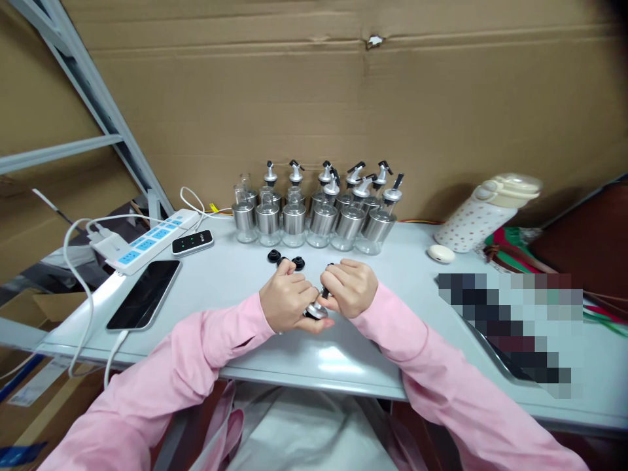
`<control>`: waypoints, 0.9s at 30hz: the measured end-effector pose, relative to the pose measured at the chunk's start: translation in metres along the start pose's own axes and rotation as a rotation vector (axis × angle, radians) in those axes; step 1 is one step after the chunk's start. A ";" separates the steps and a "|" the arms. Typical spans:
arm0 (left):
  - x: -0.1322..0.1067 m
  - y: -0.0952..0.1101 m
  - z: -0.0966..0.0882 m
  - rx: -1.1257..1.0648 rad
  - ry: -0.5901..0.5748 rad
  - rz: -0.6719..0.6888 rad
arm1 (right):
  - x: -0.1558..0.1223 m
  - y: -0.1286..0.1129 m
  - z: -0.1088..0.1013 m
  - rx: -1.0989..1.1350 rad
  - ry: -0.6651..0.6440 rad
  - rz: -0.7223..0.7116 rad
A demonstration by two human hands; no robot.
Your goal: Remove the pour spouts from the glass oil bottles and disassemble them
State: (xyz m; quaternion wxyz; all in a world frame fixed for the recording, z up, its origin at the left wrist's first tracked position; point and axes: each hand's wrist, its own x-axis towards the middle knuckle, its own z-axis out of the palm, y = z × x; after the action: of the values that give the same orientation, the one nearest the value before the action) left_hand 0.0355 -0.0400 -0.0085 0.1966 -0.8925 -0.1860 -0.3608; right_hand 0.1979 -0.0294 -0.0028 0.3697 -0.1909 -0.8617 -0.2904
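Note:
Both my hands meet over the middle of the pale table, sleeves pink. My left hand is closed around a small silver metal cap, pinching it from the left. My right hand is curled shut on the same piece from the right, gripping a dark pourer part that sticks up between the fingers. Just behind my hands lie three small black round stoppers. Further back stands a cluster of glass oil bottles with steel bands, most fitted with silver and black pour spouts.
A black phone on a white cable lies at the left, with a white and blue power strip and a small black device behind it. A spotted thermos and white oval case sit at right. Cardboard walls the back.

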 end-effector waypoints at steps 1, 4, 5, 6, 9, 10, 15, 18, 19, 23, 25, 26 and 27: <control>0.000 0.000 0.000 0.001 0.000 0.000 | 0.000 0.000 0.000 0.002 0.000 0.001; 0.000 0.000 -0.001 -0.003 -0.005 -0.006 | 0.000 0.001 0.000 0.006 -0.003 0.001; 0.000 0.000 -0.001 -0.003 -0.008 -0.009 | 0.000 0.001 0.000 0.005 0.000 0.003; 0.000 0.000 -0.001 -0.004 -0.011 -0.011 | 0.000 0.001 -0.001 0.006 0.002 0.006; 0.001 0.001 -0.003 -0.006 -0.019 -0.014 | 0.002 -0.002 0.000 0.005 0.014 0.018; 0.001 0.001 -0.003 -0.006 -0.020 -0.017 | 0.003 -0.002 0.001 0.008 0.018 0.019; 0.000 -0.001 -0.004 0.036 -0.035 0.036 | -0.005 0.007 0.002 0.125 0.188 0.304; -0.001 -0.006 -0.005 0.038 -0.053 0.061 | -0.018 0.031 -0.006 0.179 0.451 0.799; 0.000 -0.008 -0.006 0.030 -0.046 0.052 | -0.023 0.040 -0.009 0.191 0.427 0.883; -0.002 -0.017 -0.007 0.005 0.022 0.044 | -0.038 0.071 -0.009 0.341 0.125 1.115; -0.004 -0.022 -0.007 0.002 0.040 0.045 | -0.044 0.078 -0.003 0.448 -0.095 1.211; -0.006 -0.024 -0.007 0.003 0.045 0.042 | -0.047 0.080 0.000 0.508 -0.202 1.260; -0.007 -0.027 -0.007 0.005 0.051 0.037 | -0.050 0.080 0.004 0.566 -0.294 1.302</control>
State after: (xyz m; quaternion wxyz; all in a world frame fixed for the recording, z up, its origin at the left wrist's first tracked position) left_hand 0.0143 -0.0218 -0.0033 0.2103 -0.8858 -0.1652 -0.3792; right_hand 0.2721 0.0279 -0.0137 0.3834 -0.5992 -0.6563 0.2515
